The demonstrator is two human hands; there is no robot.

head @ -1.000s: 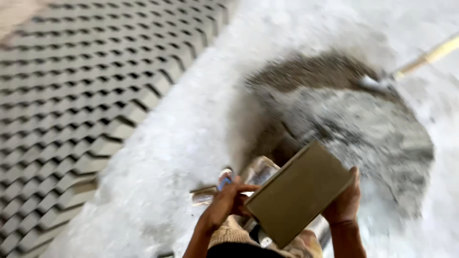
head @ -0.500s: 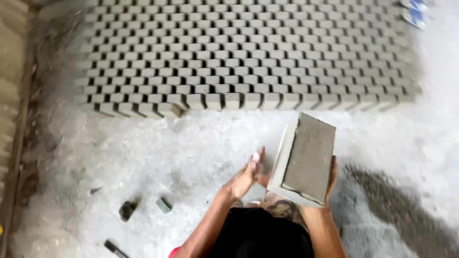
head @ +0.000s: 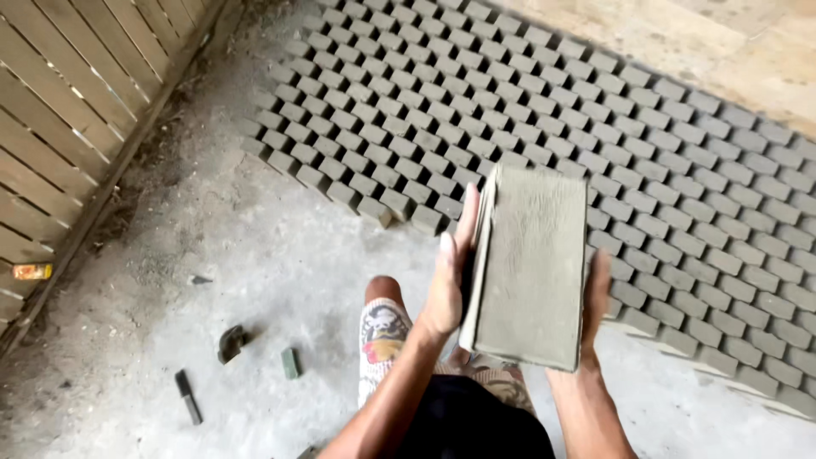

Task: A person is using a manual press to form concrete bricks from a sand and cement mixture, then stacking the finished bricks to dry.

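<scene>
Concrete floor [head: 280,255] w/ brick rows [head: 595,110]; 2 hands, left hand [head: 450,272] & right hand [head: 595,297], clamp 1 block [head: 531,263].

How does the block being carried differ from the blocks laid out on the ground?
The carried block is held off the ground between the left hand and right hand; the laid-out blocks stand on the concrete floor. The carried block shows its broad, smeared face; the laid-out blocks show narrow top edges, in staggered rows. Both are grey.
</scene>
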